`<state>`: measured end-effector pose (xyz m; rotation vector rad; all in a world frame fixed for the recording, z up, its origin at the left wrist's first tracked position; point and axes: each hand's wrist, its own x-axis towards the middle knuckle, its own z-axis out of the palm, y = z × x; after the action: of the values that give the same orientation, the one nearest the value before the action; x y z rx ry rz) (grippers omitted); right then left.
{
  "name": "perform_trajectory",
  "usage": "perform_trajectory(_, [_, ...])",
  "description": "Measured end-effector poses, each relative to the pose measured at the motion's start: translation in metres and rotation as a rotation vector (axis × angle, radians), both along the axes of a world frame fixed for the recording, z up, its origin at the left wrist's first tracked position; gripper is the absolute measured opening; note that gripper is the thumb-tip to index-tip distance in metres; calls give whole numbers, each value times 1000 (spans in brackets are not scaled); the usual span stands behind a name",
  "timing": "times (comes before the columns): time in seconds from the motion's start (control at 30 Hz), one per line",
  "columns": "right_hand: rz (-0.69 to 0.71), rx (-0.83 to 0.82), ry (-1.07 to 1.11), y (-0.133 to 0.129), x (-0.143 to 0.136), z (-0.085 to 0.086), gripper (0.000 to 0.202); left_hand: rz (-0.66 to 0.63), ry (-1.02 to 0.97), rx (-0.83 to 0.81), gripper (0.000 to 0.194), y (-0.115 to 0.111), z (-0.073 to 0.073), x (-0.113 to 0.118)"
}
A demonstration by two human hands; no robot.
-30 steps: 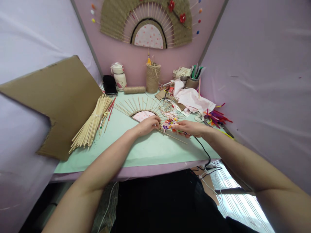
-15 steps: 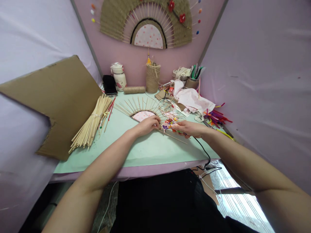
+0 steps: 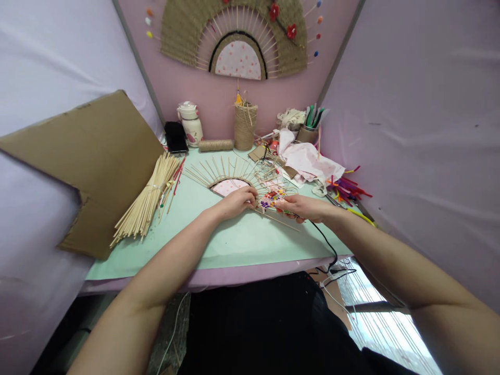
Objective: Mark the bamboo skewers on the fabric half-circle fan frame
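A small half-round fan [image 3: 231,186] lies on the table, its thin sticks spreading out from a pink dotted centre edged in twine and black. My left hand [image 3: 239,202] rests over its lower right corner, fingers curled and pinched there; the fingertips hide exactly what they grip. In my right hand [image 3: 302,207] is a flower-patterned glue gun [image 3: 269,200] with a black cord [image 3: 327,240] trailing off the table. Its front end points left, close to my left fingertips. A loose stick [image 3: 279,220] sticks out just below both hands.
A tied bundle of sticks [image 3: 146,200] and a cardboard sheet [image 3: 105,166] are at left. Along the back stand a bottle [image 3: 191,125], a twine spool [image 3: 245,127] and a holder with green-handled tools [image 3: 308,133]. Pink cloth [image 3: 312,161] and pipe cleaners [image 3: 347,190] lie right. A large fan [image 3: 183,36] hangs behind.
Both hands keep almost the same place, with the glue gun still beside the fan's right corner. Only a very slight shift of the whole view shows.
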<state>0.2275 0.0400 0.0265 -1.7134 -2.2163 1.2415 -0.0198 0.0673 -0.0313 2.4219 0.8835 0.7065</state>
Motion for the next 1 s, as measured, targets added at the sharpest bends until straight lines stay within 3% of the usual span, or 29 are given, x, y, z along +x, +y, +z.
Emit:
perform_trajectory(0.33, [8,-11,-26,-11,-12,11,49,-7,1,22,17,2,-1,0])
perform_trajectory(0.6, [-43,119,-38,-18,-12,20,44,-4,2,25,14,3,-3,0])
perform_trajectory(0.77, [-153,190,57,-26,13,22,45,6,8,7,12,1,2,2])
perform_trajectory(1.0, [-312,392,-33,-34,72,-1,43,36,122,1,15,0,14,12])
